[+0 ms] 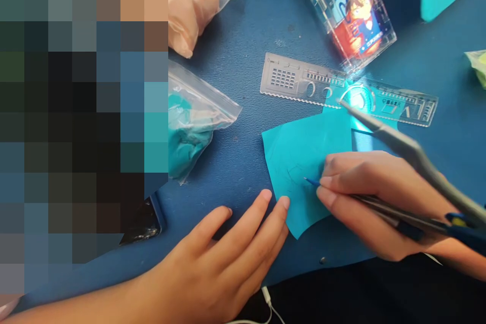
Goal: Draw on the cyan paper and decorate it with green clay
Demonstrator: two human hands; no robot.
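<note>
A turquoise sheet of paper (304, 142) with faint pen lines lies on the blue table. My right hand (372, 197) pinches a thin pen (312, 181), its blue tip on the sheet. A long two-armed grey metal tool (410, 147), blurred, crosses in front of that hand. Whether it is scissors or tweezers I cannot make out, nor how the hand carries it. My left hand (231, 258) rests with fingers spread, fingertips at the sheet's lower left edge. A clear stencil ruler (284, 80) lies behind the sheet, partly over another turquoise piece (387, 116).
Beyond the ruler stands a clear plastic box (360, 20) with a cartoon figure, shining brightly. To the left lie zip bags of teal material (193, 136) and peach material (193, 5). A dark phone-like object (148, 220) shows beside a pixelated area. A white cable (267, 296) hangs below.
</note>
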